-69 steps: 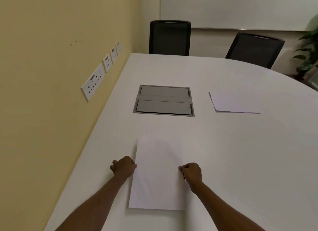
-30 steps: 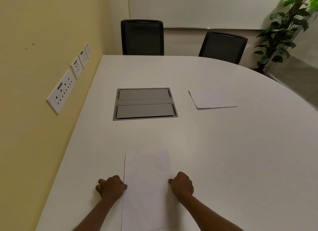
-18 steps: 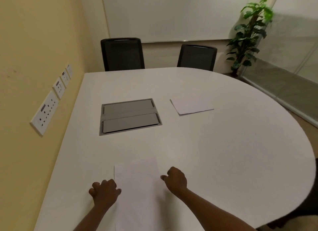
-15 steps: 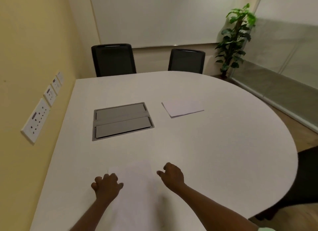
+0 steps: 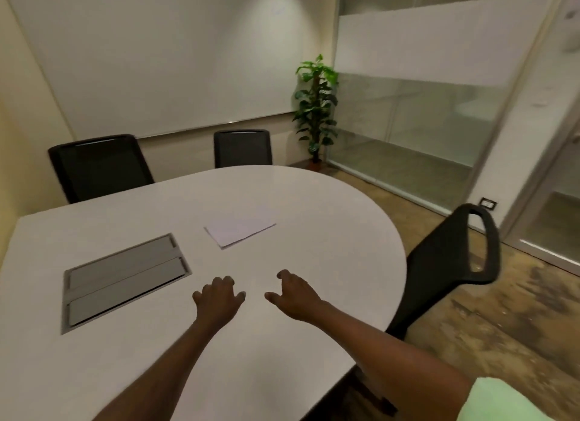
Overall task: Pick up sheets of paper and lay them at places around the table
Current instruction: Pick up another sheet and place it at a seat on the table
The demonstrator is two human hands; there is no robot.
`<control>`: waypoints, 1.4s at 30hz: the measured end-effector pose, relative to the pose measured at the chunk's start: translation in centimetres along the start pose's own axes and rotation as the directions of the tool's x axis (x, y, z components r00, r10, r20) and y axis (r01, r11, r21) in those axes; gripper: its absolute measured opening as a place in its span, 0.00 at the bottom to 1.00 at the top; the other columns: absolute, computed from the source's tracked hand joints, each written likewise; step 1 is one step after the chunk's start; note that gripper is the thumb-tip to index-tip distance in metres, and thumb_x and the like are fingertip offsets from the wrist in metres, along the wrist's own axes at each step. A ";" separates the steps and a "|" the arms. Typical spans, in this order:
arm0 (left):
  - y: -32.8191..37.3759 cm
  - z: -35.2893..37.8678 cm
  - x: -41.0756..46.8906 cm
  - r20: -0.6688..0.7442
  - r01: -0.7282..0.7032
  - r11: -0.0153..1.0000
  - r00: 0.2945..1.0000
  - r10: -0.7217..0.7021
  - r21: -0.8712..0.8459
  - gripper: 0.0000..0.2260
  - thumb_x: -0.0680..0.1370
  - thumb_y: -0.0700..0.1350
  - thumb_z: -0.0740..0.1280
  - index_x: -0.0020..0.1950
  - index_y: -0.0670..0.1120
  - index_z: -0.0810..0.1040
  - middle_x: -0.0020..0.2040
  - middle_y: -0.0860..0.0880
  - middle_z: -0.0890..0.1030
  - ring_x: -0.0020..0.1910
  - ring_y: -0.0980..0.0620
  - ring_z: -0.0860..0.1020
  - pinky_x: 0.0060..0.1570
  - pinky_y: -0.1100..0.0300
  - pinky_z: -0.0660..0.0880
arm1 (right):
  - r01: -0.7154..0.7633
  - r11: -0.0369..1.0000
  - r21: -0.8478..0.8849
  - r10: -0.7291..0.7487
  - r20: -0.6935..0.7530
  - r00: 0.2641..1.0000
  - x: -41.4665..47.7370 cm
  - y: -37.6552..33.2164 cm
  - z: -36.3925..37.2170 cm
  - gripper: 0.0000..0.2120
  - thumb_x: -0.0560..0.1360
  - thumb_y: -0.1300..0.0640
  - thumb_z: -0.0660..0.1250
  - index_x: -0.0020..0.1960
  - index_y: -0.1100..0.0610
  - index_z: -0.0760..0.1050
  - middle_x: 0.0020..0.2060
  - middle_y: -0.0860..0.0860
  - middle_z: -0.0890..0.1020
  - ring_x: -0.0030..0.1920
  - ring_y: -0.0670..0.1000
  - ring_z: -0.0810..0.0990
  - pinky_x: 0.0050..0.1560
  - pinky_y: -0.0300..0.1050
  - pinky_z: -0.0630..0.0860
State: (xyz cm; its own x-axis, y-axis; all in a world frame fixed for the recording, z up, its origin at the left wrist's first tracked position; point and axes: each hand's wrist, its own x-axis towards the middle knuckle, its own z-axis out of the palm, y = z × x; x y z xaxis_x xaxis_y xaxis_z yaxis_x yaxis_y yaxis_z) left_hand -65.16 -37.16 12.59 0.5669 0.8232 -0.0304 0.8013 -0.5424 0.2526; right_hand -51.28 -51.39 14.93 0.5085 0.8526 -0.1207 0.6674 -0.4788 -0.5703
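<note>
A small stack of white paper (image 5: 240, 228) lies flat on the white table (image 5: 329, 232), past its middle. My left hand (image 5: 218, 299) and my right hand (image 5: 295, 295) hover side by side over bare tabletop, nearer to me than the stack. Both hands are empty, with fingers loosely curled and apart. The single sheet that lay under my hands earlier is out of the picture.
A grey cable hatch (image 5: 124, 279) is set into the table at left. Two black chairs (image 5: 97, 166) (image 5: 243, 147) stand at the far side and a third (image 5: 452, 263) at the right edge. A potted plant (image 5: 317, 106) fills the corner by a glass wall.
My hands let go of the sheet near the table's front edge and lifted off it. My view swung right, so the sheet left the picture and the right chair and glass wall appeared.
</note>
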 end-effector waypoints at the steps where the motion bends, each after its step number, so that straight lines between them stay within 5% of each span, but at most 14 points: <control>1: 3.7 -0.2 -0.1 -0.021 -0.060 0.998 0.998 0.060 0.005 0.21 0.77 0.59 0.63 0.63 0.48 0.73 0.61 0.46 0.77 0.58 0.42 0.75 0.55 0.48 0.66 | -0.009 1.000 -0.016 0.008 -0.027 1.000 -0.9 2.2 -2.6 0.33 0.76 0.41 0.63 0.73 0.59 0.61 0.69 0.59 0.71 0.68 0.59 0.70 0.66 0.53 0.69; 11: 32.4 -1.5 -0.7 -0.171 -0.280 0.960 0.945 0.279 0.022 0.21 0.77 0.58 0.60 0.63 0.47 0.73 0.60 0.44 0.78 0.59 0.41 0.75 0.56 0.45 0.66 | -0.016 0.991 -0.134 -0.015 -0.228 0.973 -7.5 17.9 -23.3 0.35 0.76 0.40 0.62 0.76 0.55 0.54 0.72 0.57 0.67 0.70 0.59 0.69 0.68 0.58 0.66; 26: 67.4 5.1 -1.3 -0.081 -0.514 0.854 0.851 0.519 0.079 0.19 0.76 0.58 0.58 0.54 0.45 0.76 0.55 0.43 0.79 0.55 0.39 0.76 0.52 0.45 0.66 | -0.266 0.959 -0.094 0.197 -0.454 0.869 -17.4 43.0 -42.2 0.31 0.76 0.42 0.61 0.73 0.55 0.58 0.70 0.57 0.68 0.68 0.60 0.70 0.66 0.58 0.67; 38: 88.3 12.6 9.7 -0.179 -0.570 0.820 0.802 0.569 0.055 0.25 0.76 0.63 0.55 0.56 0.45 0.79 0.58 0.42 0.79 0.59 0.38 0.73 0.57 0.43 0.67 | -0.308 0.944 -0.120 0.223 -0.459 0.860 -8.2 61.3 -53.2 0.31 0.77 0.41 0.60 0.75 0.53 0.55 0.73 0.56 0.65 0.71 0.59 0.67 0.69 0.58 0.64; 42: 93.3 14.0 14.7 -0.182 -0.511 0.859 0.842 0.509 0.038 0.27 0.74 0.65 0.54 0.55 0.45 0.79 0.56 0.43 0.79 0.57 0.38 0.74 0.54 0.44 0.70 | -0.307 0.943 -0.128 0.222 -0.443 0.868 -3.2 66.1 -56.9 0.31 0.77 0.41 0.60 0.74 0.53 0.55 0.73 0.55 0.65 0.70 0.58 0.68 0.68 0.58 0.65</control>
State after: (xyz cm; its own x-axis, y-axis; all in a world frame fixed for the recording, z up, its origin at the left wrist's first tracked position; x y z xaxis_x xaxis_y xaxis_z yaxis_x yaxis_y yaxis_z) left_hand 20.60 -77.94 22.16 0.8498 0.4474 0.2787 0.4058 -0.8928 0.1956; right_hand 22.13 -97.69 23.89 0.8310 0.5411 0.1288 0.5432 -0.7398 -0.3970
